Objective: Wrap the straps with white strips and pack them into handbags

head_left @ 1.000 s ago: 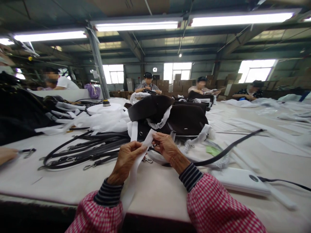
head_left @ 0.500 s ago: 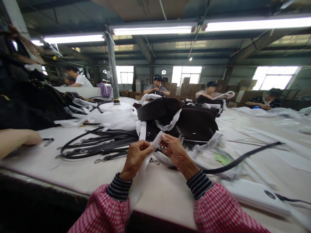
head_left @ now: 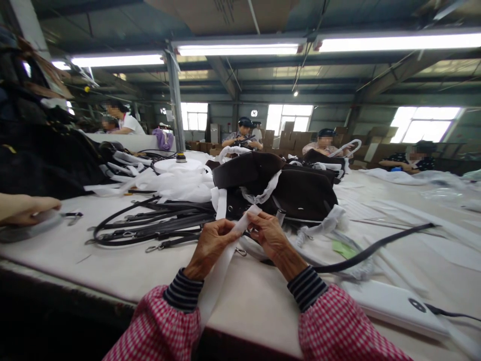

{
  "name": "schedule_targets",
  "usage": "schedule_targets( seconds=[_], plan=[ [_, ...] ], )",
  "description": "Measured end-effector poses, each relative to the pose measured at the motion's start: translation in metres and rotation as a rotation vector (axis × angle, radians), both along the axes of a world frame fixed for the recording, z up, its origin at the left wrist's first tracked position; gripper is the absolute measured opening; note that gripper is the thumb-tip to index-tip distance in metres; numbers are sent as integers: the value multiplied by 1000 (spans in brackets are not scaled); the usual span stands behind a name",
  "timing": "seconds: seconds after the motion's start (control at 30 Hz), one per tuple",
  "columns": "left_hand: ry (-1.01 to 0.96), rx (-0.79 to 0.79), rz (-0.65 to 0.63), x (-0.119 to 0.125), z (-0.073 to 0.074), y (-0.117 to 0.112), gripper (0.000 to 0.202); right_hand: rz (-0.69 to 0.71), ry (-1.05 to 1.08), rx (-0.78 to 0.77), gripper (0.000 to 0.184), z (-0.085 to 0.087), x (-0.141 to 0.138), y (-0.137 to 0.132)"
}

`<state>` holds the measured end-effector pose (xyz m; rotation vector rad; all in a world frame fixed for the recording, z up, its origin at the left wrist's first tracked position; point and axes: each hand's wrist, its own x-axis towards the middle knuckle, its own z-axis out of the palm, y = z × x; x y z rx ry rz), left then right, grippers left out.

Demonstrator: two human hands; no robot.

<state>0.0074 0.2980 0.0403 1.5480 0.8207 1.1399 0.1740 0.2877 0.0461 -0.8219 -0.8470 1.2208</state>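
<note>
Both my hands pinch a long white paper strip (head_left: 221, 263) above the white table (head_left: 124, 271). My left hand (head_left: 210, 248) is closed on the strip where it hangs down toward my lap. My right hand (head_left: 272, 238) is closed on the strip's upper end. Just behind my hands stands a dark brown leather bag (head_left: 285, 188) with white wrapping on its handles. A thin black strap (head_left: 376, 245) runs out to the right from under my right wrist.
A bundle of black straps with metal clips (head_left: 150, 228) lies to the left. White wrapping paper (head_left: 176, 183) is heaped behind it. A white power bank (head_left: 394, 306) with a cable lies at the right. A co-worker's hand (head_left: 26, 210) rests at the far left. Several people sit at the far side.
The view has swung left. My hands have kept their hold on the white strip, shifting it slightly between the fingers. The co-worker's hand at the left has moved further onto the table.
</note>
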Motion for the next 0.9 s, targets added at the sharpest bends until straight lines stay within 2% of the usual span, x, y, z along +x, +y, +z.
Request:
schedule_targets(
  seconds=[0.6, 0.9],
  plan=[
    [-30, -120, -88, -3, -1, 2, 26, -11, 31, -43, 38, 1, 0, 2],
    [-54, -196, -143, -4, 4, 1, 31, 10, 47, -60, 36, 2, 2, 4]
  ],
)
